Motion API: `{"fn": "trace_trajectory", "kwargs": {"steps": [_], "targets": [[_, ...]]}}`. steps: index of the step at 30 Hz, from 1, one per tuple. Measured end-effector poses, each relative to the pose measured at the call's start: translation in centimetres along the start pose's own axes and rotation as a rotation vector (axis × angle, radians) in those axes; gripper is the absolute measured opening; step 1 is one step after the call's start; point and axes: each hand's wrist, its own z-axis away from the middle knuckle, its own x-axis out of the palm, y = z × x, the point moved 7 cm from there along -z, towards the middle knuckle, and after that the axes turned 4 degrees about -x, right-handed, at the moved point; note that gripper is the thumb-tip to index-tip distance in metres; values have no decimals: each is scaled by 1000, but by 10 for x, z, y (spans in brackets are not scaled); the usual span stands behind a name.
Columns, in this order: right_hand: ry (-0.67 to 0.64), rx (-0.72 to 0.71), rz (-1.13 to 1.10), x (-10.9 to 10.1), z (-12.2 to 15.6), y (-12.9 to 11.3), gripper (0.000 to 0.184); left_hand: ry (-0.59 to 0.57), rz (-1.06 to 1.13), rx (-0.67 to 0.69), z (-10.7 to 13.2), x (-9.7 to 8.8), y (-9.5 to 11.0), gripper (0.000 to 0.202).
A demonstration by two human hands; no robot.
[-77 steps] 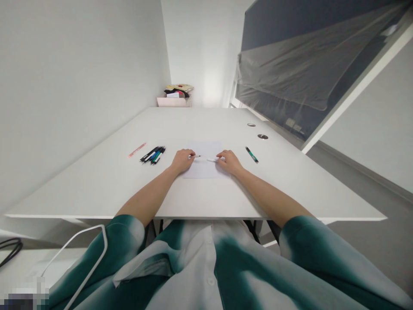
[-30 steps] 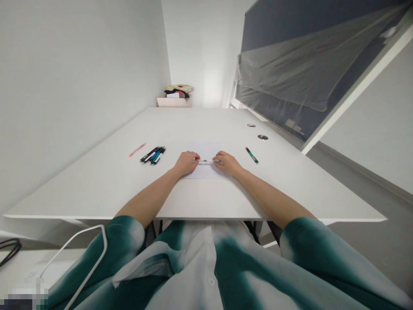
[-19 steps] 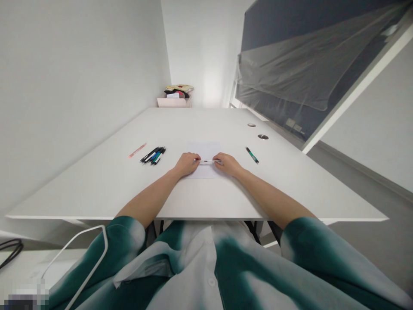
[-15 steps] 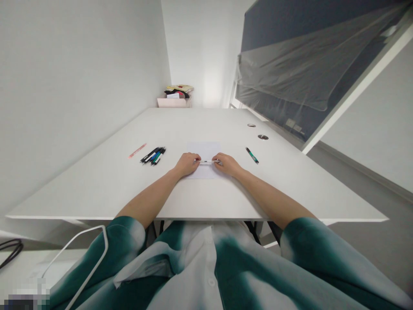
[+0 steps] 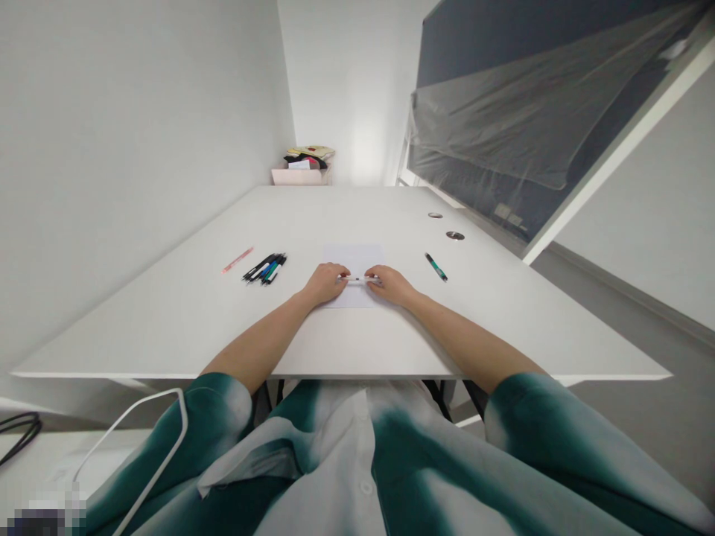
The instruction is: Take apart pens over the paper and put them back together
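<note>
Between my two hands, over a sheet of white paper (image 5: pixel 351 298), lies a slim white pen (image 5: pixel 357 280) held crosswise, with a small dark mark at its middle. The fingers of my left hand (image 5: pixel 327 283) are closed on its left end. My right hand (image 5: pixel 389 284) pinches the right end. Both ends of the pen are partly hidden by the fingers. To the left of my left hand lies a bunch of several pens (image 5: pixel 265 269), black, blue and green. A green and black pen (image 5: pixel 436 267) rests to the right of my right hand.
A pink ruler-like strip (image 5: pixel 237 260) lies at the left of the white table (image 5: pixel 313 216). Two round metal-rimmed fittings (image 5: pixel 455 236) sit near the right edge. At the far end stands a pinkish box (image 5: pixel 296 176) with cloth-like items. A plastic-covered dark panel (image 5: pixel 491 126) leans in on the right.
My fingers have drawn very slightly closer together along the white pen. Otherwise only a tiny shift of the view shows.
</note>
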Motion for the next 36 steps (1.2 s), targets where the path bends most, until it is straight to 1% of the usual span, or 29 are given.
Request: {"fn": "trace_trajectory", "kwargs": {"steps": [4, 8, 12, 17, 21, 23, 27, 32, 36], "targets": [[0, 21, 13, 0, 1, 1, 22, 0, -8, 21, 0, 0, 3, 26], [6, 6, 16, -4, 1, -3, 21, 22, 3, 38, 0, -2, 5, 23], [-12, 8, 12, -4, 2, -7, 24, 35, 23, 27, 2, -3, 6, 21], [-60, 62, 51, -3, 2, -9, 29, 13, 70, 13, 3, -2, 8, 19], [-108, 98, 63, -2, 3, -10, 26, 1, 65, 20, 3, 0, 9, 19], [-121, 118, 59, -2, 4, -10, 29, -2, 62, 14, 4, -1, 10, 20], [-104, 125, 45, -1, 4, -6, 26, -9, 67, 5, 4, -3, 11, 25], [-75, 122, 38, -1, 3, -3, 25, -69, 23, 16, 3, 0, 11, 28], [-71, 136, 35, -2, 3, -2, 26, -45, 40, 47, 3, 0, 10, 25]]}}
